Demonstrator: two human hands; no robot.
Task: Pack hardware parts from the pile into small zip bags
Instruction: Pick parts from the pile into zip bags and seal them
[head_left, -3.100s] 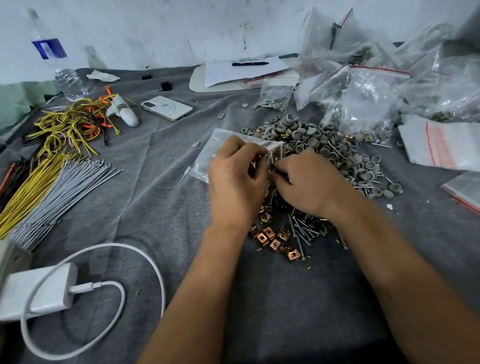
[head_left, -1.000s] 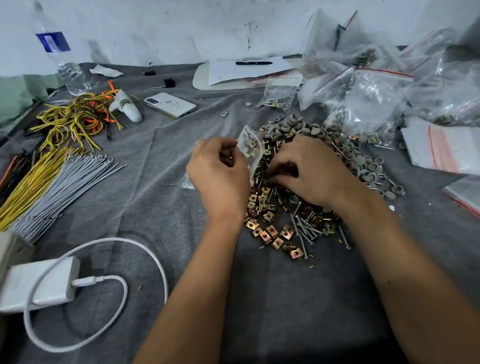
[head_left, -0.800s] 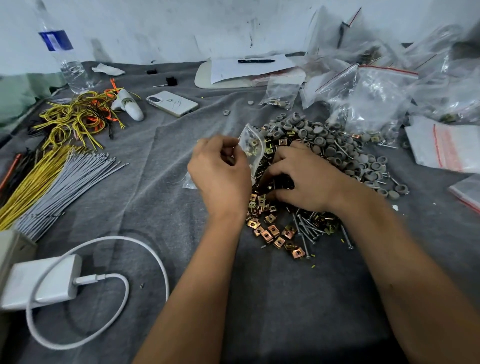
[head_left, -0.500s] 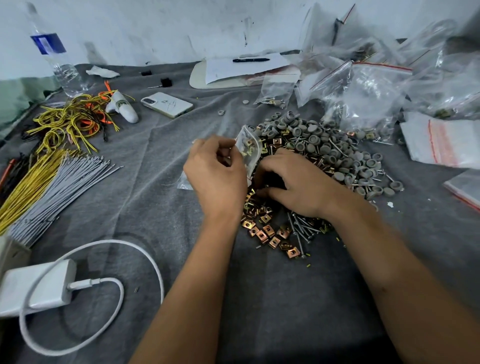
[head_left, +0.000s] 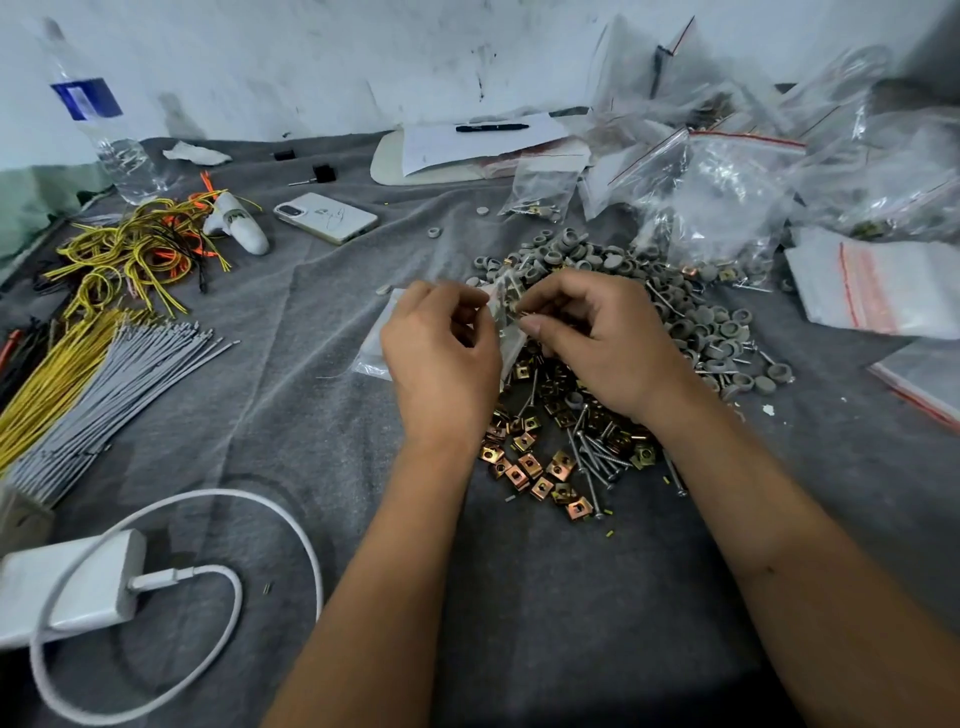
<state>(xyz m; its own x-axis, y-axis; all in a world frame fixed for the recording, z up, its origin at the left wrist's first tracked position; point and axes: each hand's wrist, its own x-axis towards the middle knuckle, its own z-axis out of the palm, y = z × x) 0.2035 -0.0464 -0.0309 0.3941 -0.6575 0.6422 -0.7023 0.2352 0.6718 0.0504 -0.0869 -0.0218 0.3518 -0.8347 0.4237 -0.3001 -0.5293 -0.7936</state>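
A pile of hardware lies mid-table: brass clip nuts (head_left: 535, 467), long screws (head_left: 595, 457) and grey round caps (head_left: 711, 332). My left hand (head_left: 441, 364) pinches a small clear zip bag (head_left: 506, 312) at its mouth, with a stack of empty bags (head_left: 371, 353) under it. My right hand (head_left: 602, 338) is lifted above the pile, fingers curled, thumb and fingertips pinching small parts right at the bag's opening. What exactly it holds is mostly hidden by the fingers.
Filled and empty zip bags (head_left: 727, 197) crowd the back right. Grey and yellow wire bundles (head_left: 93, 384) lie at the left, a phone (head_left: 326, 217) and water bottle (head_left: 104, 119) behind them, a white charger with cable (head_left: 78, 587) at the front left. Grey cloth (head_left: 545, 597) covers the table.
My right hand has lifted off the pile of clip nuts and come up to the bag's mouth. My left hand keeps holding the bag, raised slightly.
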